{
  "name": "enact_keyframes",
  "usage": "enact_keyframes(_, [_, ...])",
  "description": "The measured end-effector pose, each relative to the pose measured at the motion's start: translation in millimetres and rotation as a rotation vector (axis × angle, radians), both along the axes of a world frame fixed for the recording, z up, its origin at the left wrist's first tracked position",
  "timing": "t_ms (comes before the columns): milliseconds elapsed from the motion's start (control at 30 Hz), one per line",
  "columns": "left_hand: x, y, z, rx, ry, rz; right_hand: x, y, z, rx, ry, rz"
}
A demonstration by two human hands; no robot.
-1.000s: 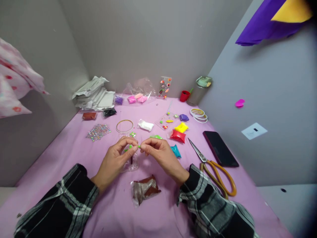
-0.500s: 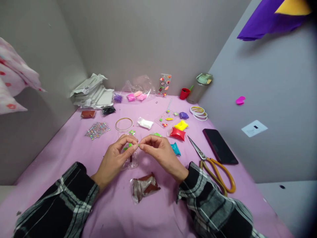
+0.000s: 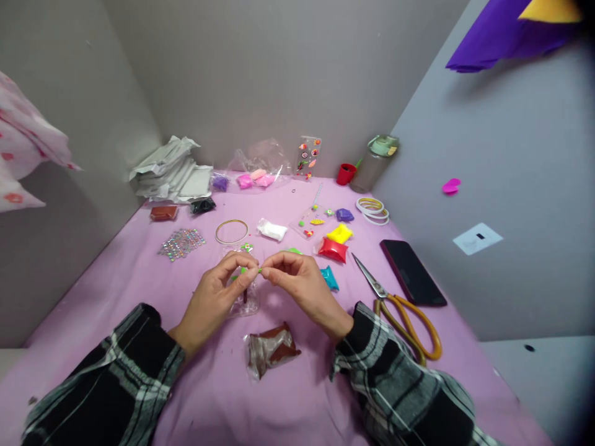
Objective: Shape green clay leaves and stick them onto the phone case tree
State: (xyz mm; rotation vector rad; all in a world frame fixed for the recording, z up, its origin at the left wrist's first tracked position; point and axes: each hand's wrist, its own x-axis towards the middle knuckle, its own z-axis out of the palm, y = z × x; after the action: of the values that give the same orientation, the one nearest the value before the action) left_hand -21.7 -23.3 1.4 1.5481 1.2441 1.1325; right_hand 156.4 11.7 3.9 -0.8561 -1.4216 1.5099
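Between the fingertips of my left hand and my right hand is a tiny bit of green clay. Both hands are closed in a pinch on it, thumbs against forefingers. Under my left hand lies a clear plastic case, partly hidden, bearing a brown stem and green pieces. Nearer to me, a torn clear wrapper holds brown clay. Just beyond the fingers, a small flower piece and a green packet show in part.
Right of my hands are red, yellow and teal clay packets, scissors and a phone. Left are a gem sheet and a bangle. A bottle and red cup stand at the back.
Slightly more of the green bit shows between my fingertips, which have parted a little. Both hands otherwise stay in place, and the view has shifted very slightly.
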Motion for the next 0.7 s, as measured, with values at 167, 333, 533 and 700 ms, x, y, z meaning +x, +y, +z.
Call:
enact_keyframes(167, [-0.1,-0.4,-0.6,0.0,-0.017,0.005,0.3,-1.0,3.3,0.038,-0.035,0.006])
enact_keyframes(333, [0.7,0.6,0.1,0.021,-0.063,0.006,1.6,-0.4,7.4,0.042,-0.044,0.035])
enact_keyframes(533, [0.3,1.1,0.3,0.004,-0.042,0.016,1.6,0.3,5.5,-0.007,-0.052,0.024])
enact_keyframes(700, [0.8,0.0,1.1,-0.024,-0.045,0.02,0.5,-0.9,4.1,0.031,-0.083,-0.004])
